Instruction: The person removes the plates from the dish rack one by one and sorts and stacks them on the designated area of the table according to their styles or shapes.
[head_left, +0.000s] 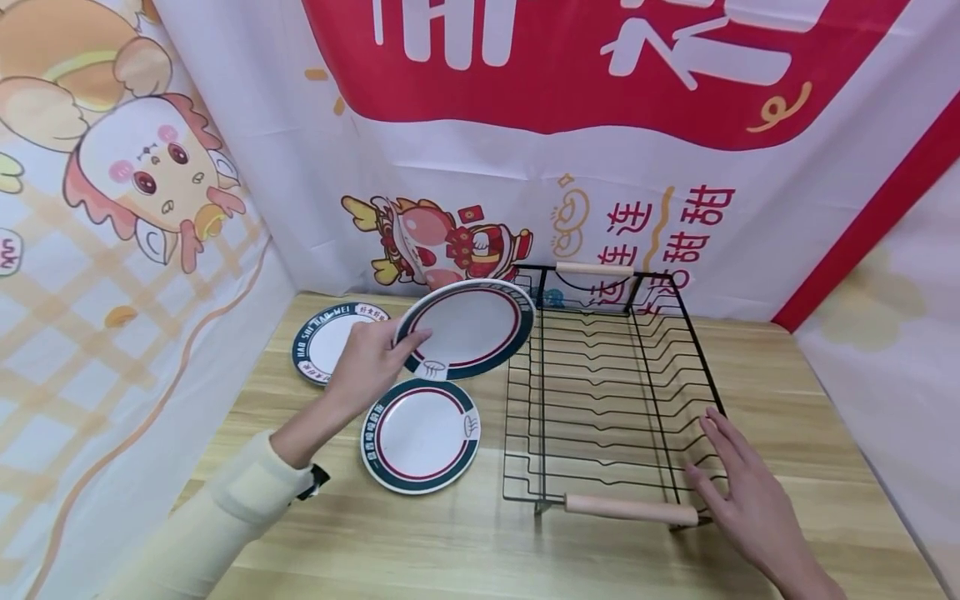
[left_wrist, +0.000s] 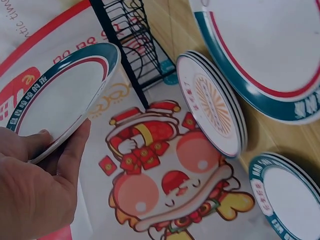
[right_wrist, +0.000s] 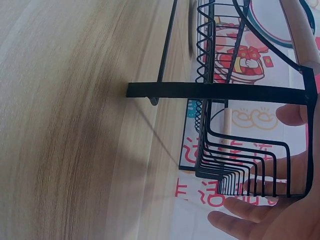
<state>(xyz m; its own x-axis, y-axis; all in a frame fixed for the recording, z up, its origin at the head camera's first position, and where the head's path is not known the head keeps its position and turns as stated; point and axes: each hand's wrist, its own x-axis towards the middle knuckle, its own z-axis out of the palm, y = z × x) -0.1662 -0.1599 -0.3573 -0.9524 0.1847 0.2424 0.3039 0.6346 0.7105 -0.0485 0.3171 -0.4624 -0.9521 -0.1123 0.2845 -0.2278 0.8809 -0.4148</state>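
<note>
My left hand pinches the rim of a white plate with a dark green border and a red ring, thumb on its upper face. The plate is raised and tilted beside the left side of a black wire dish rack. In the left wrist view, the fingers support its underside. At the rack's near right corner, my right hand touches the frame with fingers spread and fairly straight. A similar plate lies in front of the held one.
Further back at left lies a small stack of green-rimmed plates. Another stack with a sunburst design shows in the left wrist view. The rack has wooden handles at its ends. Behind the wooden table hangs a printed cloth.
</note>
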